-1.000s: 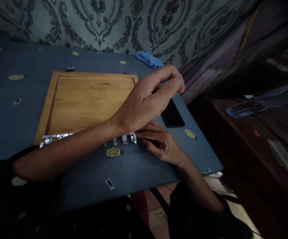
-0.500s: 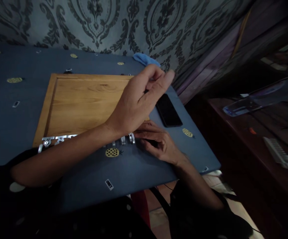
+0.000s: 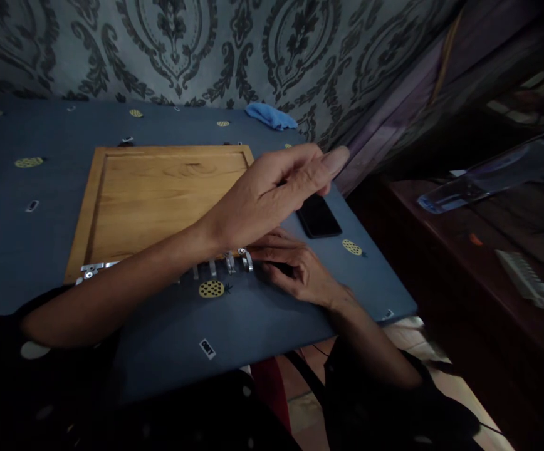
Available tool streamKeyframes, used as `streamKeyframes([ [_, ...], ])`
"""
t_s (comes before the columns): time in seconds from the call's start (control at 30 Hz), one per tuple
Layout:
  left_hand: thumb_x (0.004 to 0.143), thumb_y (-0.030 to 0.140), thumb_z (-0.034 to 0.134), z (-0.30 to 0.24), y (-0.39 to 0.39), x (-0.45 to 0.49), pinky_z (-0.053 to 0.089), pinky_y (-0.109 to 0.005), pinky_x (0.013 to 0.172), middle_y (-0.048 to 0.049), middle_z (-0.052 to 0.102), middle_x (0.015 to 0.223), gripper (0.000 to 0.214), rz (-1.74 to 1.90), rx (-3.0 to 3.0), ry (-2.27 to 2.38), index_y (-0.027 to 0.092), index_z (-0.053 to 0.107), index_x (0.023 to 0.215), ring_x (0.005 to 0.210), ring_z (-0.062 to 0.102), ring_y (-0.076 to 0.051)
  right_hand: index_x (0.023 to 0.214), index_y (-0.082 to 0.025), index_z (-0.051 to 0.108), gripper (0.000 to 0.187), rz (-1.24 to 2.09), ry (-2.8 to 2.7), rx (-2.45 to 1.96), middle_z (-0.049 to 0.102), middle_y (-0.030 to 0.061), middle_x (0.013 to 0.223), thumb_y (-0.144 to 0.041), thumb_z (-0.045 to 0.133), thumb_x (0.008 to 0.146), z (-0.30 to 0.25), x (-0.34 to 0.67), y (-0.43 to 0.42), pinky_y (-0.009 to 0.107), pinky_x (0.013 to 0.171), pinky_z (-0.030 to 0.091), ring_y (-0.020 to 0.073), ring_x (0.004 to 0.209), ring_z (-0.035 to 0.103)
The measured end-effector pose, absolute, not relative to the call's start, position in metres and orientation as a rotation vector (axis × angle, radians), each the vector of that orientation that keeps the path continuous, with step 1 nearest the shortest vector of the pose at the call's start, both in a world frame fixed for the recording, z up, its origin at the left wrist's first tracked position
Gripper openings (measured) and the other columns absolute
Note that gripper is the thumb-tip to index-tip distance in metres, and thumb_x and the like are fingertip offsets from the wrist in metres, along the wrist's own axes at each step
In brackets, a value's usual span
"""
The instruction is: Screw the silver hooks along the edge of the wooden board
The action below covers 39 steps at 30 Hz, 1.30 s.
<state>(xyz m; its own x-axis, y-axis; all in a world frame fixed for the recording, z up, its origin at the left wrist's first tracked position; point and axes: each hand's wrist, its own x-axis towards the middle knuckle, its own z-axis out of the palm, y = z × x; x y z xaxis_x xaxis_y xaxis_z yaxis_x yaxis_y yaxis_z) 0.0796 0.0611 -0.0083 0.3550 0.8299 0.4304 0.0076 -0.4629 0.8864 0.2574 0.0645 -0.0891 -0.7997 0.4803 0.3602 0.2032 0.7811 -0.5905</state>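
Note:
A framed wooden board (image 3: pixel 159 200) lies on the table, with several metal clasps (image 3: pixel 229 262) along its near edge. My left hand (image 3: pixel 281 191) is raised over the board's right side, its forearm crossing the near edge. Its fingers are curled in and the thumb is pressed along them; whatever they may hold is hidden. Down at the board's near right corner, my right hand (image 3: pixel 300 266) has bent fingers closed against the edge, beside the last clasp. Its fingertips are partly covered by the left hand.
A black phone (image 3: pixel 319 216) lies right of the board. A blue cloth (image 3: pixel 271 116) sits at the back, against the patterned wall (image 3: pixel 173 50). The blue table cover (image 3: pixel 159 357) has printed pineapples. Off to the right, a dark red surface (image 3: pixel 422 232) bears a clear plastic bottle (image 3: pixel 469 181).
My left hand has tilted lower and shifted right, its thumb pointing further right. The right hand stays at the corner. The view has shifted slightly.

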Motion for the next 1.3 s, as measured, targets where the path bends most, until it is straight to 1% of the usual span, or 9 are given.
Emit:
streamKeyframes([
  [0.1,0.103,0.047,0.047,-0.003,0.061,0.069,0.037,-0.03,0.066,0.0009,0.046,0.072,0.036,1.139,2.148,1.004,0.023,0.051,0.077,0.066,0.046,-0.015,0.113,-0.021,0.073,0.027,0.747,-2.472,-0.502,0.074,0.0086,0.125,-0.014,0.054,0.094,-0.09,0.257,0.066,0.052,0.108,0.051,0.0241,0.124,0.063],
  [0.23,0.097,0.046,0.059,0.004,0.057,0.057,0.039,-0.032,0.072,0.0013,0.045,0.066,0.025,0.978,2.404,1.42,0.022,0.058,0.089,0.07,0.053,-0.02,0.113,-0.018,0.073,0.029,0.727,-2.462,-0.46,0.074,0.0107,0.124,-0.013,0.053,0.093,-0.091,0.257,0.067,0.051,0.107,0.051,0.0243,0.122,0.064],
  [0.4,0.096,0.031,0.058,0.012,0.049,0.048,0.042,-0.033,0.073,0.0015,0.048,0.067,0.009,0.83,2.523,1.476,0.023,0.059,0.098,0.067,0.055,-0.02,0.113,-0.019,0.073,0.028,0.71,-2.44,-0.458,0.075,0.0103,0.121,-0.013,0.054,0.093,-0.093,0.257,0.068,0.048,0.102,0.054,0.0228,0.117,0.067],
  [0.53,0.094,0.024,0.056,0.019,0.041,0.046,0.039,-0.032,0.069,-0.001,0.053,0.074,0.002,0.768,2.583,1.427,0.023,0.058,0.093,0.067,0.052,-0.019,0.112,-0.017,0.073,0.027,0.707,-2.431,-0.457,0.075,0.012,0.121,-0.014,0.055,0.093,-0.093,0.257,0.067,0.047,0.1,0.055,0.0226,0.116,0.067],
  [0.63,0.094,0.019,0.052,0.023,0.038,0.043,0.035,-0.033,0.064,-0.0022,0.054,0.077,0.009,0.695,2.631,1.414,0.023,0.056,0.086,0.066,0.05,-0.019,0.113,-0.018,0.073,0.027,0.726,-2.429,-0.466,0.075,0.0109,0.121,-0.015,0.055,0.093,-0.093,0.257,0.067,0.049,0.101,0.055,0.0224,0.117,0.067],
  [0.77,0.091,0.015,0.054,0.026,0.037,0.037,0.031,-0.031,0.06,-0.0018,0.06,0.084,0.009,0.649,2.685,1.337,0.024,0.056,0.091,0.068,0.051,-0.019,0.113,-0.018,0.073,0.027,0.756,-2.423,-0.477,0.074,0.0108,0.124,-0.015,0.056,0.093,-0.093,0.257,0.067,0.049,0.102,0.054,0.0221,0.118,0.066],
  [1.0,0.092,0.021,0.059,0.022,0.043,0.044,0.031,-0.03,0.06,0.0014,0.055,0.069,0.005,0.752,2.473,1.36,0.022,0.059,0.088,0.061,0.05,-0.016,0.113,-0.016,0.073,0.027,0.736,-2.421,-0.452,0.074,0.0118,0.123,-0.015,0.055,0.093,-0.093,0.257,0.069,0.05,0.103,0.053,0.0224,0.117,0.066],
  [1.07,0.093,0.019,0.058,0.017,0.046,0.048,0.034,-0.029,0.062,0.0008,0.058,0.073,0.003,0.805,2.422,1.374,0.022,0.059,0.092,0.066,0.053,-0.016,0.114,-0.018,0.073,0.028,0.739,-2.425,-0.452,0.074,0.0113,0.123,-0.013,0.055,0.093,-0.093,0.257,0.069,0.049,0.103,0.053,0.0222,0.117,0.067],
  [1.3,0.09,0.016,0.059,0.008,0.052,0.045,0.043,-0.031,0.07,0.0009,0.062,0.082,0.024,0.964,2.329,1.276,0.026,0.056,0.112,0.074,0.06,-0.018,0.113,-0.018,0.073,0.026,0.747,-2.418,-0.459,0.074,0.0109,0.123,-0.014,0.055,0.093,-0.092,0.257,0.068,0.049,0.103,0.054,0.0222,0.118,0.066],
])
